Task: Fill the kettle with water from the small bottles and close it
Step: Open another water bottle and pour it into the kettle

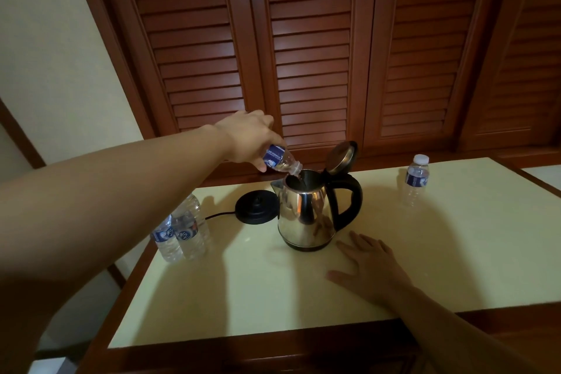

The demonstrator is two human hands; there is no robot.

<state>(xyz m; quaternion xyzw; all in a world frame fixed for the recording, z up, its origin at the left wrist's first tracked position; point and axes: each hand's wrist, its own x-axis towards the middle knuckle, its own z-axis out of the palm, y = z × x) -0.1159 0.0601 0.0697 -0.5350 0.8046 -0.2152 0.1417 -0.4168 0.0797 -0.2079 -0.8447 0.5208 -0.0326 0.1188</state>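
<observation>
A steel kettle (306, 215) with a black handle stands on the cream table top (455, 252), its lid (341, 158) tipped open to the back. My left hand (246, 140) grips a small blue-labelled bottle (280, 161), tilted neck-down over the kettle's mouth, and water runs in. My right hand (368, 266) rests flat on the table, just right of the kettle's foot, fingers spread. Two small bottles (180, 234) stand at the table's left edge, partly hidden by my left arm. Another capped bottle (416, 181) stands at the right.
The kettle's black power base (257, 206) sits just left of the kettle, its cord trailing left. Brown louvred doors (309, 48) rise behind the table. The table has a wooden rim (273, 352) at its near edge.
</observation>
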